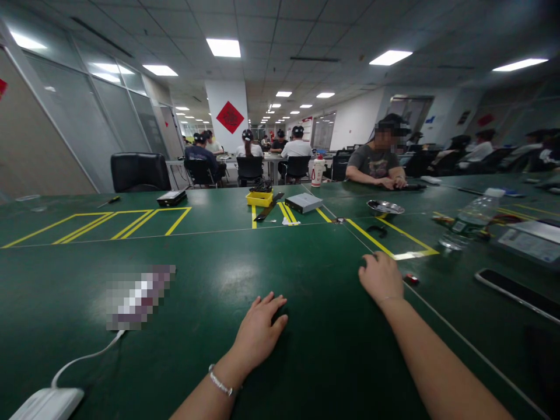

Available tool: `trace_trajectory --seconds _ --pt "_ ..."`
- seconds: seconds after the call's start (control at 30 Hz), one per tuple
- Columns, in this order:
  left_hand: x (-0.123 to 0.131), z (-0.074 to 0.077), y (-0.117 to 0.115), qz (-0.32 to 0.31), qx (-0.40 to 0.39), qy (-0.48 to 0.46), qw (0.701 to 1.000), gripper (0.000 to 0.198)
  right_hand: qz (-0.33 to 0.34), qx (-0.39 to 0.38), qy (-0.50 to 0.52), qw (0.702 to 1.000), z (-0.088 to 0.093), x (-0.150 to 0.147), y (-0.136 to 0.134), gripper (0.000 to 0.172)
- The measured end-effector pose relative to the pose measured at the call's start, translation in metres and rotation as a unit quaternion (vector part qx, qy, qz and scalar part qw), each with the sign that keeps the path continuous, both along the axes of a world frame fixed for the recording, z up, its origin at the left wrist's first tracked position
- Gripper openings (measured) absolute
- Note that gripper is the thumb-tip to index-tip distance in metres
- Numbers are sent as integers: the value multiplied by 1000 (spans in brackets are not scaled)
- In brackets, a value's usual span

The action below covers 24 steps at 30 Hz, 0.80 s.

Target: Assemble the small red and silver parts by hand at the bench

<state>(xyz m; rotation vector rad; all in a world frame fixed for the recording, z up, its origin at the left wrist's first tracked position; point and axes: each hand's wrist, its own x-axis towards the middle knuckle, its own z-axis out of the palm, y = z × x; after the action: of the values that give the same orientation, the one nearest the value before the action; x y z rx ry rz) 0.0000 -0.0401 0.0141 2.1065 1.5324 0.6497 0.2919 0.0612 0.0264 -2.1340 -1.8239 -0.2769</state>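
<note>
My left hand (261, 328) rests palm down on the green table (315, 326), its fingers apart and nothing in it; a bracelet circles the wrist. Further forward and to the right, my right hand (381, 276) lies on the same table with its fingers spread and bent, holding nothing visible. Just right of that hand is a small red and black object (411, 279). A yellow tape outline (415, 255) and a dark curved piece (378, 231) lie beyond its fingers.
A blurred-out phone-like object (142, 296) with a white cable is at left. Toward the back are a yellow tray (259, 199), a grey box (303, 202) and a metal bowl (385, 207). A bottle (470, 219) and a phone (518, 293) lie right; a person sits across.
</note>
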Motion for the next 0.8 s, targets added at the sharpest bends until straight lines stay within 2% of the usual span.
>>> trace_trajectory --seconds 0.1,0.17,0.23,0.4,0.53,0.67,0.8 --pt "0 0 0 -1 1 -10 1000 35 -164 -44 40 985 -7 49 4 48" --pt "0 0 0 0 2 -16 1000 34 -210 -78 75 972 -13 68 5 52" --pt "0 -1 1 0 3 -22 1000 34 -217 -89 89 968 -18 78 6 51" --pt "-1 -1 2 0 2 -31 1000 32 -163 -87 75 980 -22 83 10 37" --pt "-1 -2 2 -1 4 -26 1000 32 -182 -67 86 977 -19 85 11 37" --pt "-1 -3 2 1 8 -26 1000 31 -179 -97 79 976 -15 84 9 32" --pt "0 -2 1 1 5 -25 1000 31 -182 -93 56 977 -15 85 6 34"
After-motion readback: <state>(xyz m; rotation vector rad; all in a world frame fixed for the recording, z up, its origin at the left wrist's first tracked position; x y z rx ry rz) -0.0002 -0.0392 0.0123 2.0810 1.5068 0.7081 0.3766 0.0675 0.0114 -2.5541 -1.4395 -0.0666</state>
